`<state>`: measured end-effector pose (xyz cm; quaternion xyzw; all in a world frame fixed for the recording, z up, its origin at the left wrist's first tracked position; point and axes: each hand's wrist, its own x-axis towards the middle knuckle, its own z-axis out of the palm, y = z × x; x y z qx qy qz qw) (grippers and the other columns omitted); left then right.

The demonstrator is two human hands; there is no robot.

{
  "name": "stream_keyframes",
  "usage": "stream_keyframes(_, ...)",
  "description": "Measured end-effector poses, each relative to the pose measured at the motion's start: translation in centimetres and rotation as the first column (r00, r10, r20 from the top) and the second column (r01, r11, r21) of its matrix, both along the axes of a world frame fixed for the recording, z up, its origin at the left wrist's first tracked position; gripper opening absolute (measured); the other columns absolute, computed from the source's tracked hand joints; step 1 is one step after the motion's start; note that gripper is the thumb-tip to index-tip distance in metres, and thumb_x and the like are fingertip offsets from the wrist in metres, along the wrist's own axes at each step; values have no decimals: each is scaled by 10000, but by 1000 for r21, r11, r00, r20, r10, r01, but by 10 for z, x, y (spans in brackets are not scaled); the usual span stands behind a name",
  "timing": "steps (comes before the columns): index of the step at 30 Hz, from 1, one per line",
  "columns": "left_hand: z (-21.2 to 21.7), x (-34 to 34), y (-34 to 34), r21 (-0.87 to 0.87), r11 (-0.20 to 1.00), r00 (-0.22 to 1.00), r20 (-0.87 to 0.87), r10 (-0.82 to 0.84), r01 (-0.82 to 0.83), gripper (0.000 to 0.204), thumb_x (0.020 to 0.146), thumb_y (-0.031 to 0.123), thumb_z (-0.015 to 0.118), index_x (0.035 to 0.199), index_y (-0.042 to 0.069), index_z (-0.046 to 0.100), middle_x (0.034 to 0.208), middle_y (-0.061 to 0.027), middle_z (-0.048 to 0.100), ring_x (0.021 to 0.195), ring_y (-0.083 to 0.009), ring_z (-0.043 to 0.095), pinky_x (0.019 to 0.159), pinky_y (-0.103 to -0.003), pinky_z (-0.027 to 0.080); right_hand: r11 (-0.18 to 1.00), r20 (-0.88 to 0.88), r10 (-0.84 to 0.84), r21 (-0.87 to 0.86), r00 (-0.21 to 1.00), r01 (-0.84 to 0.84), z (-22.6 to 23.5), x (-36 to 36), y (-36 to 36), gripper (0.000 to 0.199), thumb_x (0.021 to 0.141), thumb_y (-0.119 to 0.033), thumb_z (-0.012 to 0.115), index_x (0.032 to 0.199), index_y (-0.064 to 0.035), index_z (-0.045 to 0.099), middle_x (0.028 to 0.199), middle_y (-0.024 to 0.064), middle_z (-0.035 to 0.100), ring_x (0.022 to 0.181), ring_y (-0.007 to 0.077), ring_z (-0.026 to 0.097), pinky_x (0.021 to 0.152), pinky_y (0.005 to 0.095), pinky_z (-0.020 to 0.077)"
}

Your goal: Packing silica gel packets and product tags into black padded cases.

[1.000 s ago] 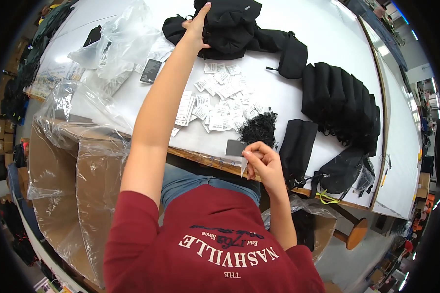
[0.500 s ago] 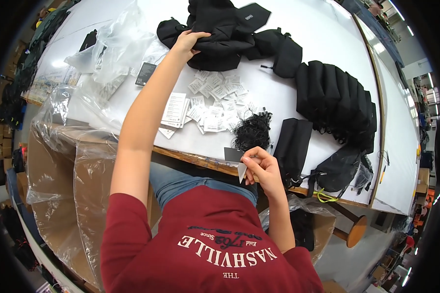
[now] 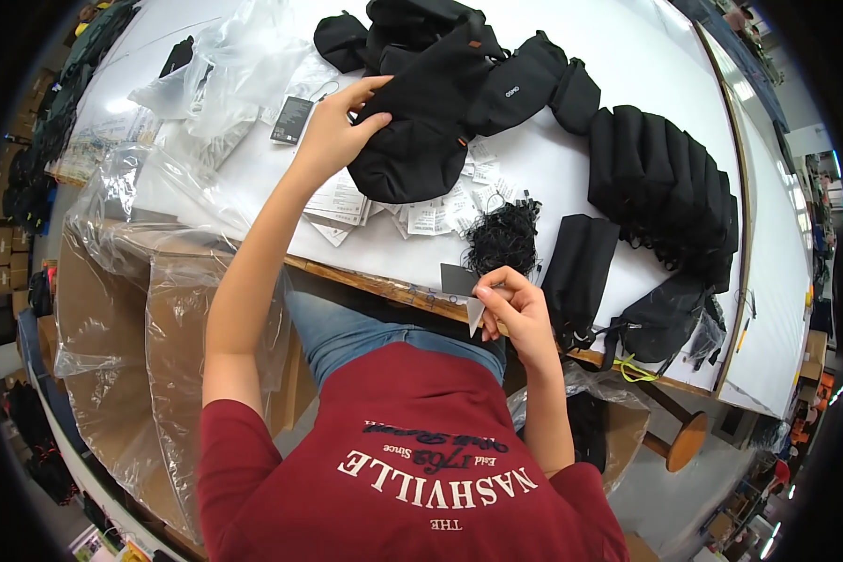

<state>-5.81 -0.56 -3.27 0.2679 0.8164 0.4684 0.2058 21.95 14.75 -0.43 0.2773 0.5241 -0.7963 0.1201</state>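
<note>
With fingers and thumb closed on its left edge, my left hand (image 3: pixel 345 129) holds a black fabric pouch (image 3: pixel 417 126) over the far middle of the table. Other black pouches (image 3: pixel 515 89) lie heaped behind and beside it. Down by the table's front edge, my right hand (image 3: pixel 515 304) pinches a dark grey hang tag (image 3: pixel 457 279) together with a folded white slip (image 3: pixel 475 314). Just beyond that hand is a tangle of black tag strings (image 3: pixel 504 239). Small white printed labels (image 3: pixel 436 215) are strewn on the tabletop, partly covered by the held pouch.
To the right stand several black pouches in a row (image 3: pixel 665 178), with another pouch (image 3: pixel 579 272) nearer me. A dark card (image 3: pixel 291 120) and crumpled clear plastic (image 3: pixel 220 80) lie at the left. Plastic-lined cardboard boxes (image 3: pixel 103 318) stand below the table edge, and a wooden stool (image 3: pixel 688 440) at right.
My left hand has drawn a pouch out of the heap toward me, over the labels. My right hand keeps its pinch on the tag and slip, shifted slightly right in view.
</note>
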Motion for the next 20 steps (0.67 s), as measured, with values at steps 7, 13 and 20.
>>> stream_keyframes(7,14,24,2,283,953,936,-351,-4,110,376,761,-85,611,1074,110,680,1039,-47,682,917,-201,630,821,-282,489,999,-18,-16,31,1000,16,1,-2,7,123,917,-136,581,901,-16,562,544,-12,498,444,44,436,438,201,410)
stream_keyframes(13,5,44,-16,-223,972,734,-647,-208,78,349,667,-37,563,865,208,715,1299,16,533,1302,-279,341,1108,-527,91,997,-30,0,82,1000,3,8,-14,16,127,905,-152,610,906,-27,591,579,-36,523,471,20,430,429,178,345)
stream_keyframes(20,1,83,-7,-200,871,752,-442,-488,448,403,607,0,576,945,197,670,1312,-20,495,1299,-255,338,1116,-514,150,975,-48,190,126,981,-182,19,-19,42,112,881,-154,648,889,-44,629,593,-48,542,489,10,407,441,184,279)
